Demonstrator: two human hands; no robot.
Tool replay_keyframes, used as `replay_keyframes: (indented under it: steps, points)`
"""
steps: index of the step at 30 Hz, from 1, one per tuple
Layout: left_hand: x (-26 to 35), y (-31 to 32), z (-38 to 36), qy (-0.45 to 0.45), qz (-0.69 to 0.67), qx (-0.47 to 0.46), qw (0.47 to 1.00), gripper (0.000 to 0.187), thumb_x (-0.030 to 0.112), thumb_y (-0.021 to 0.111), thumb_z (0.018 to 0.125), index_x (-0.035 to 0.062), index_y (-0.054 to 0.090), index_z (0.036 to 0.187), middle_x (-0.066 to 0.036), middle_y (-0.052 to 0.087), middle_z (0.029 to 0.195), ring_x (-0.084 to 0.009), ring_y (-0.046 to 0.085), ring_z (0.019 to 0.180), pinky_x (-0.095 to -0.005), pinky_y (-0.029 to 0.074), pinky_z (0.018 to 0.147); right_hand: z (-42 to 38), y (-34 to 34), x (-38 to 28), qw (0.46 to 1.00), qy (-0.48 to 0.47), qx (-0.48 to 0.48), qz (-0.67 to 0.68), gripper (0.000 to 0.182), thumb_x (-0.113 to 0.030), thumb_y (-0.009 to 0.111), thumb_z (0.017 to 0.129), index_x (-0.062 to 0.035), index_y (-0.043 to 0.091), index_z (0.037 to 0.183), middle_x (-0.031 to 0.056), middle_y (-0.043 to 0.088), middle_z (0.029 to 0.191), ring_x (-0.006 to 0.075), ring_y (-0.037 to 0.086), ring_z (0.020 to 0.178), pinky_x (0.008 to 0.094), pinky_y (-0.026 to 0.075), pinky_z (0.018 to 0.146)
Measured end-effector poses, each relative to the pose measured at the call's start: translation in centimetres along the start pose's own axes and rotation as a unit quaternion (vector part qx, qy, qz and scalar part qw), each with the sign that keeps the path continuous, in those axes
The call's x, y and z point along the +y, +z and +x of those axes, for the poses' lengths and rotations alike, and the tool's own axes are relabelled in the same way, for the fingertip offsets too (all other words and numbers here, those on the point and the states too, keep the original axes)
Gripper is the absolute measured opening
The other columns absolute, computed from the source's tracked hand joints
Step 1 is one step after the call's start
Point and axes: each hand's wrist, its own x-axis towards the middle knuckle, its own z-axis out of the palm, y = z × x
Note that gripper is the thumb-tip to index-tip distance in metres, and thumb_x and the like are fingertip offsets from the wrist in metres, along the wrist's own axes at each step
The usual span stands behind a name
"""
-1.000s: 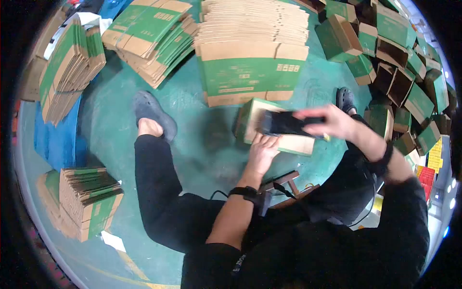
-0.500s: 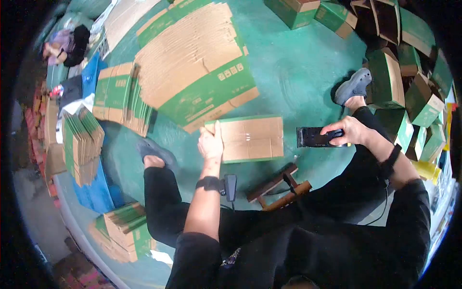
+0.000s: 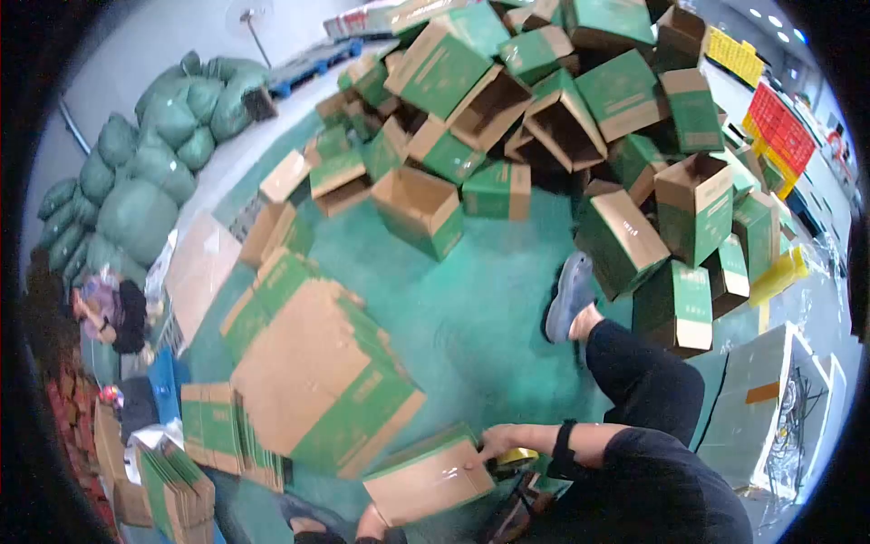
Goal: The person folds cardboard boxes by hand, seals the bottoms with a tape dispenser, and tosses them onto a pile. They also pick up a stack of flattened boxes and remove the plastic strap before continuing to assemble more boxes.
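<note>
A brown and green cardboard box (image 3: 426, 485) lies tilted low in the view, with a shiny strip across its plain brown face. At its lower left corner, my left hand (image 3: 371, 523) holds it; the frame's bottom edge partly cuts that hand off. My right hand (image 3: 496, 442) is closed at the box's right end, its fingers against the edge. Under that hand shows the yellow roll of a tape dispenser (image 3: 517, 456); the dispenser's body is mostly hidden. A small wooden stool (image 3: 524, 508) is partly visible beneath my right arm.
Flattened cartons (image 3: 304, 372) lie ahead on the green floor, with folded stacks (image 3: 213, 426) to the left. Many open boxes (image 3: 621, 240) are piled ahead and right. A white cabinet with cables (image 3: 757, 408) stands right. Another person (image 3: 113, 313) sits far left near green sacks (image 3: 145, 218).
My view has tipped up and turned, bringing the box pile into sight. My right hand has come from beside the box to its right end, and the box now sits at a slant.
</note>
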Motion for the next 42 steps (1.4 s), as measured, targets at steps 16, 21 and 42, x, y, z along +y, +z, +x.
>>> replay_keyframes:
  steps: [16, 21, 42]
  points:
    - [22.2, 31.6, 11.8, 0.397, 0.619, 0.199, 0.648, 0.071, 0.029, 0.063, 0.074, -0.0029, 0.031, 0.129, -0.022, 0.032, 0.133, -0.0347, 0.027, 0.125, -0.0392, 0.025, 0.102, -27.7, -11.9, -0.8, 0.562, -0.392, 0.542, 0.487, 0.057, -0.024, 0.066, 0.073, 0.0025, 0.044, 0.119, 0.0071, 0.058, 0.098, 0.0129, 0.057, 0.082, 0.0248, 0.046, 0.077]
    - [21.4, 15.5, 8.6, 0.127, 0.774, 0.371, 0.497, 0.09, 0.029, 0.068, 0.071, 0.0143, 0.01, 0.139, -0.012, 0.007, 0.144, -0.0314, 0.008, 0.132, -0.0619, 0.019, 0.097, -22.0, -10.9, 0.4, 0.387, -0.621, 0.305, 0.609, 0.057, -0.053, 0.048, 0.082, -0.0044, 0.046, 0.112, -0.0018, 0.04, 0.064, 0.01, 0.04, 0.059, 0.0237, 0.036, 0.063]
    - [8.5, 15.9, -5.7, 0.493, 0.747, 0.061, 0.441, 0.009, 0.012, 0.06, 0.072, 0.0093, 0.06, 0.08, -0.007, 0.052, 0.076, -0.0261, 0.053, 0.077, -0.0364, 0.046, 0.061, -5.2, -5.3, -8.5, 0.777, -0.334, 0.487, -0.218, 0.047, -0.033, 0.072, 0.064, -0.0051, 0.055, 0.097, 0.011, 0.058, 0.087, 0.0298, 0.051, 0.084, 0.0384, 0.033, 0.087]
